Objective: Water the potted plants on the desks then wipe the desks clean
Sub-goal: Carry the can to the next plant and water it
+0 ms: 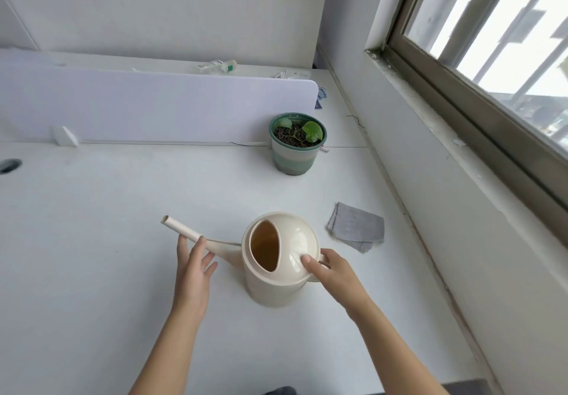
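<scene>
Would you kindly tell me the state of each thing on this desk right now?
Can: upright on the desk, not pouring.
Left hand: open, fingers on the spout.
Right hand: grips the handle, thumb on top.
Pot: upright, small green plant in soil.
Cloth: lying flat on the desk, untouched.

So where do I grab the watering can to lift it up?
Take the handle on the right side of the watering can, reaching in from the right. It sits opposite the long thin spout, which points left, so the can should hang balanced and tip forward to pour. The spout looks too skinny and too far from the body to lift by.
</scene>
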The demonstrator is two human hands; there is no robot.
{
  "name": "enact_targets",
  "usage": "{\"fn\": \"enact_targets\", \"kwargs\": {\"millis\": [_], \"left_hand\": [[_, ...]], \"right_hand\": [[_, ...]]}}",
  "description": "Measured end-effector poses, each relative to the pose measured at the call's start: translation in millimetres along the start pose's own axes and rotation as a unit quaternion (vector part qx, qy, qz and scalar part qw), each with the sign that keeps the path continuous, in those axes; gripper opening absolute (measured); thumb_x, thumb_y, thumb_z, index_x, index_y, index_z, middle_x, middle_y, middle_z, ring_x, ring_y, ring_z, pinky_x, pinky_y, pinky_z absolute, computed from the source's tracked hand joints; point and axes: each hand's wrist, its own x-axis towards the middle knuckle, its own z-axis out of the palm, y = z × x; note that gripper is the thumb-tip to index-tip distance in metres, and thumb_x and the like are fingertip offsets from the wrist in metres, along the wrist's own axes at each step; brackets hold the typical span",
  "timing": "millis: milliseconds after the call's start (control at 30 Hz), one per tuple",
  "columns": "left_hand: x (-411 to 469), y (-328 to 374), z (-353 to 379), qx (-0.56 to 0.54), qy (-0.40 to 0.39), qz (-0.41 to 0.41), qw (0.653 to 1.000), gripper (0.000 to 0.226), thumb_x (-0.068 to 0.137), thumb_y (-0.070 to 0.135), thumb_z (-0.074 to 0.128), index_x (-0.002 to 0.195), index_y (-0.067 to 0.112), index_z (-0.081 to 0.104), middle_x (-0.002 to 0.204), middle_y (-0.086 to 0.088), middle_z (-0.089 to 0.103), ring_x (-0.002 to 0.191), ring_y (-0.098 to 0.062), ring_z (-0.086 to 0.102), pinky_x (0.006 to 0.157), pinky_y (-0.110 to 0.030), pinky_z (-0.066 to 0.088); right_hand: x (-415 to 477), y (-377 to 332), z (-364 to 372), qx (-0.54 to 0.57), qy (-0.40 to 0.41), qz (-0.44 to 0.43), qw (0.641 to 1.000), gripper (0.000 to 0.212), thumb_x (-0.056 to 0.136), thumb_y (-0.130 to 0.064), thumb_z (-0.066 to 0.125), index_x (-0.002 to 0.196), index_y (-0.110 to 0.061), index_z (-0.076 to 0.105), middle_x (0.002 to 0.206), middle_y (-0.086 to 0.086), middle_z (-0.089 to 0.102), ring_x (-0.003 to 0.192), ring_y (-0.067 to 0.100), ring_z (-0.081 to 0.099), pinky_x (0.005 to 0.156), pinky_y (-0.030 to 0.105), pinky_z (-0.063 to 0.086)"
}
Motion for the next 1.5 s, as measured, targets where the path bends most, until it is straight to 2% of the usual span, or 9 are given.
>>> {"fn": "enact_targets", "kwargs": {"millis": [233,300,433,567,700,967,1200,1367,1500], "left_hand": [[6,-2,3,-0.013,0.011,-0.007,1.0,0.049,0.098,0.028,0.036,0.144,0.028,0.022,0.14,-0.005,0.04,0.13,-0.034,0.042,0.099,-0.038,0.033],[5,-2,4,-0.02,0.015,-0.007,1.0,0.048,0.097,0.029,0.036,0.144,0.027,0.024,0.143,-0.007,0.039,0.13,-0.034,0.043,0.099,-0.038,0.033],[-2,2,9,-0.031,0.03,0.0,0.999,0.047,0.097,0.031,0.035,0.142,0.021,0.027,0.134,-0.008,0.043,0.131,-0.035,0.041,0.098,-0.037,0.033],[-26,11,6,-0.025,0.063,0.043,0.997,0.047,0.097,0.031,0.035,0.143,0.023,0.027,0.134,-0.007,0.043,0.124,-0.032,0.048,0.098,-0.037,0.034],[-71,25,-4,-0.05,0.104,0.097,0.989,0.045,0.097,0.031,0.034,0.142,0.026,0.03,0.125,0.0,0.044,0.101,-0.021,0.055,0.093,-0.034,0.037],[-194,30,-41,-0.078,0.237,0.182,0.951,0.045,0.094,0.034,0.039,0.139,0.034,0.034,0.121,0.004,0.053,0.103,-0.017,0.056,0.088,-0.032,0.042],[-288,14,-96,-0.101,0.348,0.212,0.908,0.036,0.098,0.028,0.031,0.132,0.039,0.035,0.116,0.007,0.055,0.106,-0.015,0.056,0.086,-0.029,0.043],[-334,9,-143,-0.134,0.403,0.234,0.875,0.027,0.098,0.024,0.031,0.112,0.042,0.045,0.104,0.006,0.055,0.098,-0.014,0.057,0.089,-0.031,0.043],[-366,14,-198,-0.147,0.418,0.24,0.864,0.036,0.098,0.023,0.033,0.131,0.036,0.037,0.106,0.007,0.055,0.1,-0.016,0.055,0.087,-0.03,0.043]], "right_hand": [[14,-2,-8,-0.04,-0.052,0.043,0.997,0.078,0.041,-0.075,0.057,0.082,-0.011,0.042,0.083,0.0,0.044,0.099,0.027,0.065,0.07,0.022,0.038],[15,-2,-10,-0.017,-0.072,0.036,0.997,0.077,0.041,-0.073,0.06,0.081,-0.011,0.041,0.081,0.0,0.044,0.107,0.031,0.062,0.069,0.02,0.038],[15,-15,-16,-0.013,-0.108,0.026,0.994,0.063,0.055,-0.061,0.062,0.083,-0.007,0.045,0.084,0.003,0.046,0.075,0.011,0.053,0.063,0.016,0.037],[6,-32,-25,0.009,-0.127,-0.001,0.992,0.042,0.083,-0.041,0.062,0.082,0.0,0.049,0.087,0.006,0.044,0.071,0.012,0.048,0.049,0.008,0.041],[-11,-50,-31,0.037,-0.179,-0.035,0.982,0.048,0.092,-0.048,0.037,0.072,-0.009,0.057,0.08,-0.002,0.05,0.088,0.01,0.053,0.08,0.016,0.035],[-47,-63,5,0.037,-0.274,-0.063,0.959,0.055,0.092,-0.053,0.028,0.059,-0.015,0.049,0.067,-0.005,0.049,0.077,0.005,0.05,0.088,0.028,0.026],[-108,-69,70,-0.024,-0.381,-0.077,0.921,0.048,0.093,-0.043,0.039,0.053,-0.016,0.046,0.063,-0.004,0.043,0.068,0.007,0.046,0.057,0.018,0.035],[-155,-68,123,-0.06,-0.446,-0.105,0.887,0.03,0.091,-0.035,0.046,0.072,-0.013,0.054,0.066,-0.004,0.048,0.073,0.008,0.05,0.065,0.022,0.036],[-197,-69,173,-0.069,-0.449,-0.124,0.882,0.032,0.091,-0.035,0.046,0.071,-0.013,0.056,0.06,-0.006,0.053,0.066,0.007,0.052,0.072,0.022,0.037]]}}
